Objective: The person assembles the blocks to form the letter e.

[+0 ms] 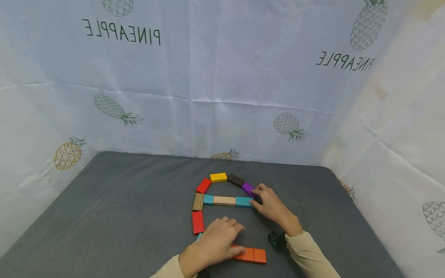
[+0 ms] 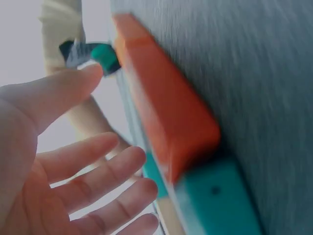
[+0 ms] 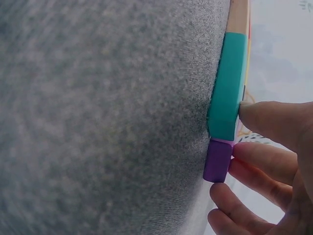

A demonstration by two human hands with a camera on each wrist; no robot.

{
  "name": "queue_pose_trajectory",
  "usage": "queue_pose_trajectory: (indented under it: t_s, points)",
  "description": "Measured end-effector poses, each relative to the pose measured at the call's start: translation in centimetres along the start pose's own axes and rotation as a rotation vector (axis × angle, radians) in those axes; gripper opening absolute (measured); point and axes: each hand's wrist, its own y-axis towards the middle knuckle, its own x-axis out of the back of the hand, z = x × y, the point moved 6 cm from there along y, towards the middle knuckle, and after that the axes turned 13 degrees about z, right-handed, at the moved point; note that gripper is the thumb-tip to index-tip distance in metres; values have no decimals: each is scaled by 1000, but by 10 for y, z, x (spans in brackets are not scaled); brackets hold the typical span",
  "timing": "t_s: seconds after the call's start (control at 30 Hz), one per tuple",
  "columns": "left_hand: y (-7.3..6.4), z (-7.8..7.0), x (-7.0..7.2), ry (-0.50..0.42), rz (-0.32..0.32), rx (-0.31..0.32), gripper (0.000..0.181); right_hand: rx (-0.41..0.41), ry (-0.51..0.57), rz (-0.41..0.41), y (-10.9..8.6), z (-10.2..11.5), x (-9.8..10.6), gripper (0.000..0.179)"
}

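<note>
At the right end of an arc of blocks, my right hand point(image 1: 272, 204) touches a purple block point(image 1: 248, 189) with its fingers. Its thumb point(image 3: 259, 117) rests against a teal block point(image 3: 229, 83), whose end meets the purple block in the right wrist view. My left hand point(image 1: 219, 239) hovers at the near side of the arrangement with its fingers spread and nothing in its grasp. Under and beside it lie orange blocks point(image 1: 253, 255) in a row, partly hidden by the hand. The left wrist view shows a teal block point(image 2: 220, 200) meeting the orange row.
The curve continues through a dark brown block point(image 1: 235, 180), a yellow block point(image 1: 218, 177), a red block point(image 1: 203, 185), a wood-grain block point(image 1: 198, 202) and another red block point(image 1: 197, 222). A pale wooden block point(image 1: 224, 200) lies in the middle bar. A grey cloth point(image 1: 121, 216) covers the table; a pineapple-print sheet point(image 1: 208, 77) hangs behind.
</note>
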Motion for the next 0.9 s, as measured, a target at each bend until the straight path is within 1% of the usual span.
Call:
queue_pose_trajectory:
  t_s: [0.1, 0.3, 0.43, 0.7, 0.9]
  points:
    - [-6, 12, 7, -36, -18, 32, 38, 2, -10, 1, 0, 0, 0, 39]
    - [-18, 33, 21, -79, -101, 52, 29, 3, -9, 1, 0, -1, 0, 39]
    - [-24, 46, 28, -97, -149, 71, 27, -6, 4, 10, 0, -3, -1, 39]
    - [-31, 68, 37, -151, -211, 121, 30, 10, 4, 3, -1, -5, -2, 41]
    - [-33, 83, 42, -129, -232, 162, 32, 12, 36, -28, -2, -10, 4, 49]
